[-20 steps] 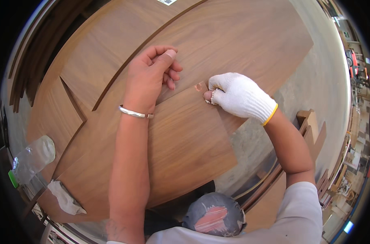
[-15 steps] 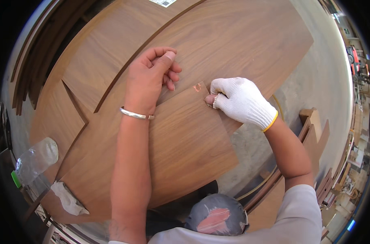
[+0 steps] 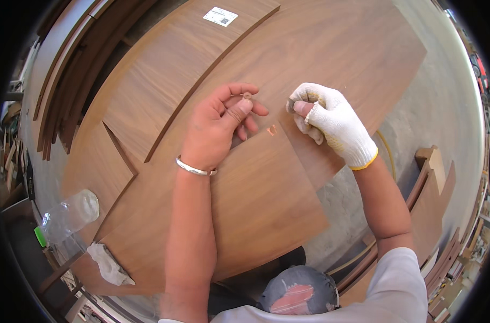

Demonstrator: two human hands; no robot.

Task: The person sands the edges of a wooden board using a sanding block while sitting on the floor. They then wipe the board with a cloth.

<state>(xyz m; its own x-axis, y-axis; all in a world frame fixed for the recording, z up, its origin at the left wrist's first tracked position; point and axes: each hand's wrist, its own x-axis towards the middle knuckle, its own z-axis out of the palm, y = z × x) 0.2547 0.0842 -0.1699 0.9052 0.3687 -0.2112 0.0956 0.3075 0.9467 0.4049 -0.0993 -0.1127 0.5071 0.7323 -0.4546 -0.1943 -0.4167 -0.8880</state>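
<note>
My bare left hand (image 3: pixel 218 124), with a silver bracelet at the wrist, pinches a small tan lump (image 3: pixel 247 96) between thumb and fingers. My right hand (image 3: pixel 325 121) wears a white knitted glove with a yellow cuff, its thumb tip bare. Its thumb and forefinger close on a small greyish thing, too small to name. Both hands are above wood-grain brown boards. Below and between them lies the corner of the nearest board (image 3: pixel 266 188), marked by a small orange patch (image 3: pixel 272 130).
Left of my arm lie a clear plastic bottle (image 3: pixel 72 215) with a green cap and a crumpled whitish cloth (image 3: pixel 109 264). A labelled board (image 3: pixel 191 59) overlaps the large board (image 3: pixel 331 48) behind. Brown panels stand at the far left, and more boards (image 3: pixel 425 202) at the right.
The tan lump now shows in my left fingertips. My right hand has lifted off the board's edge and turned, showing its palm side. The view has shifted slightly.
</note>
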